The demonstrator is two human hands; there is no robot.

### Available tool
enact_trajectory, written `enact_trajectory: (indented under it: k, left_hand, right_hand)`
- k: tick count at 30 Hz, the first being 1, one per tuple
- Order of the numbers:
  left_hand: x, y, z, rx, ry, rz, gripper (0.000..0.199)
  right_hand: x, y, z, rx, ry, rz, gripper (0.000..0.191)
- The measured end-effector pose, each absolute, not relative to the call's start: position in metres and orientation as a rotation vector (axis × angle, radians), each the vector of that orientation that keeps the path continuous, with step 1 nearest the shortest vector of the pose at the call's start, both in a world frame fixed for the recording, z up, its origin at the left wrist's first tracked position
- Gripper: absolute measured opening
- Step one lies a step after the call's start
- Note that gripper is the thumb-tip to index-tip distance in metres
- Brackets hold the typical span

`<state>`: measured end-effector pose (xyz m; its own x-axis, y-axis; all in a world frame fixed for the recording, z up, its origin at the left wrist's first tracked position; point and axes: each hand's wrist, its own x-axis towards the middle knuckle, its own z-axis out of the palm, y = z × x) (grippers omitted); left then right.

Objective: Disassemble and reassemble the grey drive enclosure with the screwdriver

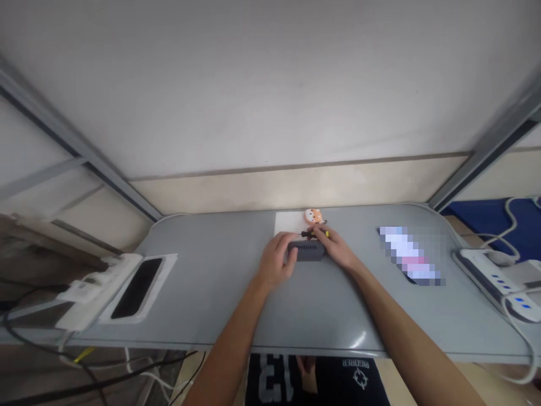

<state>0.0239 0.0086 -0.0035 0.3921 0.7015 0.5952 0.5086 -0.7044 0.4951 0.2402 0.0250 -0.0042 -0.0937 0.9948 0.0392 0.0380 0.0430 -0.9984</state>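
A dark grey box with a row of vent slots [307, 252] rests on the grey table near its middle. My left hand [276, 260] grips the box's left end, with thumb in front and fingers over the top. My right hand [336, 247] is at the box's right end, its fingers closed on a small black and yellow screwdriver [310, 233]. The screwdriver lies nearly level behind the top of the box, its thin shaft towards my left fingers. Whether its tip touches the box is hidden. Just behind sits an orange and white cartoon-faced case [313, 216] with a ring.
White paper [287, 222] lies behind the box. To the left are a black phone [137, 287] on a white sheet and a white power strip [99, 290] with plugs. A phone with a blurred screen [408, 255] and another power strip [499, 285] are right. A wall stands behind.
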Motion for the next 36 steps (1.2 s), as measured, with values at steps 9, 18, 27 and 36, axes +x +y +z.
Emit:
enact_trajectory:
  k: [9, 18, 27, 36]
  left_hand:
    - [0.011, 0.015, 0.004, 2.483, 1.167, 1.112, 0.023]
    - [0.024, 0.004, 0.005, 2.629, 1.324, 1.209, 0.027]
    - [0.036, 0.002, -0.002, 2.73, 1.32, 1.066, 0.031]
    - [0.037, 0.002, -0.004, 2.717, 1.336, 1.115, 0.032]
  right_hand:
    - [0.266, 0.041, -0.013, -1.063, -0.817, 1.146, 0.04]
    - [0.274, 0.042, -0.013, -1.05, -0.558, 1.12, 0.026]
    - [0.275, 0.042, -0.013, -1.137, -0.615, 1.061, 0.023]
    - [0.274, 0.04, -0.004, -1.119, -0.611, 1.049, 0.025]
